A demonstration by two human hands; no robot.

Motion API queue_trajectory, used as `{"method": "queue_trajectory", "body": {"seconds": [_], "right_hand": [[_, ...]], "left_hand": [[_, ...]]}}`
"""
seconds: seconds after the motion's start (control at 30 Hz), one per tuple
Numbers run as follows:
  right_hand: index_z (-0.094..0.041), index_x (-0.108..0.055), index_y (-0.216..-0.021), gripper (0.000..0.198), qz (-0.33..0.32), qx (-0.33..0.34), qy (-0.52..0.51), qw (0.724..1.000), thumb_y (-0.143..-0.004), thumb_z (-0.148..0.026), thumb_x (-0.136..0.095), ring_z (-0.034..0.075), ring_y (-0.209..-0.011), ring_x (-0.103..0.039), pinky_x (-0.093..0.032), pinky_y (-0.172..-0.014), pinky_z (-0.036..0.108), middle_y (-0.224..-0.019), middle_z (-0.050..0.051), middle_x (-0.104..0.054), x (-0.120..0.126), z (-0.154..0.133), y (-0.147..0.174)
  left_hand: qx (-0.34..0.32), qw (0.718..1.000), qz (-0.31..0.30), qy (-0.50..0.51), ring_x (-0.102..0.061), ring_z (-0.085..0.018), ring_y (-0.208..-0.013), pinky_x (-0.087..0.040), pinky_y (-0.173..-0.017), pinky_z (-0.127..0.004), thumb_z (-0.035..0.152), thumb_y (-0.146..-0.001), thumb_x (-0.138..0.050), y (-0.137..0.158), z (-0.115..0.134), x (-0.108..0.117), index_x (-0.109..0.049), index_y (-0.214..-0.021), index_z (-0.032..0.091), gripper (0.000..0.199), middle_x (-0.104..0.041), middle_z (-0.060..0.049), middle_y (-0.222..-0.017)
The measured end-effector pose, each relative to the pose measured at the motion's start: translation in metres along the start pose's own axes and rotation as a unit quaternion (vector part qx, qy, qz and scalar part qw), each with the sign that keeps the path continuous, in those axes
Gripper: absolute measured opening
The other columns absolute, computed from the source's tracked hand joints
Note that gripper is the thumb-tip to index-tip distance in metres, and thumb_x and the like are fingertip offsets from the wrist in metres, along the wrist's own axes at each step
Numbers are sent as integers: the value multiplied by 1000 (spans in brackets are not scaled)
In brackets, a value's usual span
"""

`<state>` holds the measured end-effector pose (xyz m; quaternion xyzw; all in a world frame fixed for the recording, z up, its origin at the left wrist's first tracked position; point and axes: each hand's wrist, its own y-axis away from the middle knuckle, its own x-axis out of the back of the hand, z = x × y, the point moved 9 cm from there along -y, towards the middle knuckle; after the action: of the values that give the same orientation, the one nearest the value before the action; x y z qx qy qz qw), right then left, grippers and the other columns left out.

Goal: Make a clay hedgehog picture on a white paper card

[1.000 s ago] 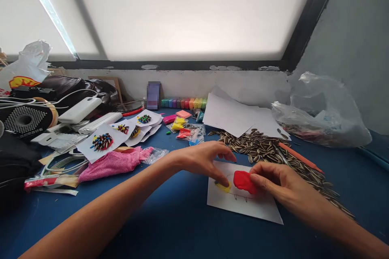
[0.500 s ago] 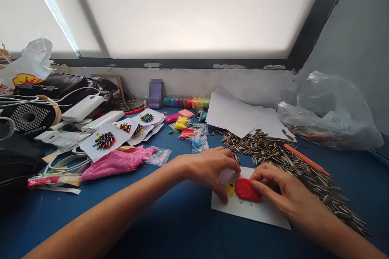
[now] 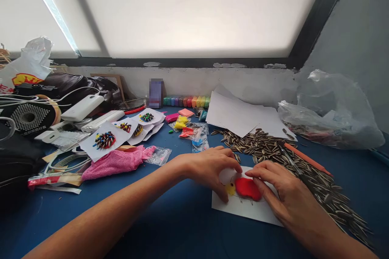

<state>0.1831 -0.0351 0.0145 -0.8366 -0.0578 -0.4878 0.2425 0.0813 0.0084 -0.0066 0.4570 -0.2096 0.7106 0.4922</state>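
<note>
A sheet of white paper lies on the blue table, bearing a flattened piece of red modelling clay and a smaller yellow clay piece with a dark dot. Short drawn lines like legs show below the red clay. My left hand rests over the paper's left side, thumb and fingers spread around the yellow piece. At the red clay's right edge, my right hand touches it with thumb and index finger, which stand apart. Its other fingers are partly hidden.
Sunflower seeds are heaped at the right, with an orange pencil-like stick on them. White sheets and a plastic bag lie behind. Finished-looking seed-and-clay pictures, a pink cloth and clay packets lie leftward.
My right hand has shifted along the red clay's edge, its index finger now reaching to the upper side. The left hand stays in place.
</note>
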Motion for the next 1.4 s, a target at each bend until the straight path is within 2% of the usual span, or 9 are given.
{"method": "queue_trajectory", "body": {"seconds": [0.13,0.27,0.4,0.63,0.87,1.1,1.4], "right_hand": [[-21,-70,-101,26,28,89,62,994,-93,-18,-45,21,-86,-64,-56,-73,35,-97,9,-67,0,-20,5],[-19,-67,-105,30,56,142,116,981,-90,-10,-43,21,-91,-64,-56,-76,36,-104,10,-67,-1,-31,15],[-21,-65,-114,30,60,177,140,972,-89,-14,-50,24,-107,-60,-53,-86,38,-119,12,-63,1,-33,27],[-20,-64,-122,33,29,198,160,967,-91,-27,-56,29,-120,-54,-51,-91,44,-134,14,-56,-10,-28,33],[-16,-66,-119,31,42,215,177,959,-92,-26,-54,30,-117,-57,-55,-86,45,-128,17,-59,-14,-33,31],[-15,-67,-120,32,73,219,179,957,-93,-23,-51,29,-120,-55,-55,-87,43,-132,17,-57,-3,-38,35],[-14,-67,-123,37,53,259,234,936,-91,-28,-55,32,-120,-57,-57,-86,44,-131,21,-59,-15,-43,46]], "left_hand": [[-8,1000,5,-19,-47,-26,-114,-40,-94,-34,39,-70,-80,0,2,-1,-59,-128,23,64,-52,-8,-117],[-6,999,21,-31,-48,-26,-111,-41,-93,-34,43,-69,-80,-2,4,-1,-58,-129,23,67,-51,-8,-117],[-8,999,19,-28,-47,-27,-113,-40,-94,-35,45,-68,-81,-2,4,-2,-57,-131,24,70,-51,-9,-122],[-24,999,39,-14,-45,-29,-118,-38,-99,-37,49,-70,-80,0,-1,-4,-59,-132,27,69,-49,-9,-125],[-43,998,38,-6,-44,-27,-115,-38,-98,-39,57,-74,-74,-1,-3,-6,-57,-133,32,67,-48,-7,-122],[-41,998,39,-9,-45,-26,-115,-38,-98,-38,57,-74,-75,-1,-1,-5,-60,-130,33,63,-48,-7,-120],[-48,998,38,-26,-45,-25,-113,-38,-97,-38,55,-76,-74,0,-1,-5,-57,-135,33,65,-49,-7,-121]]}}
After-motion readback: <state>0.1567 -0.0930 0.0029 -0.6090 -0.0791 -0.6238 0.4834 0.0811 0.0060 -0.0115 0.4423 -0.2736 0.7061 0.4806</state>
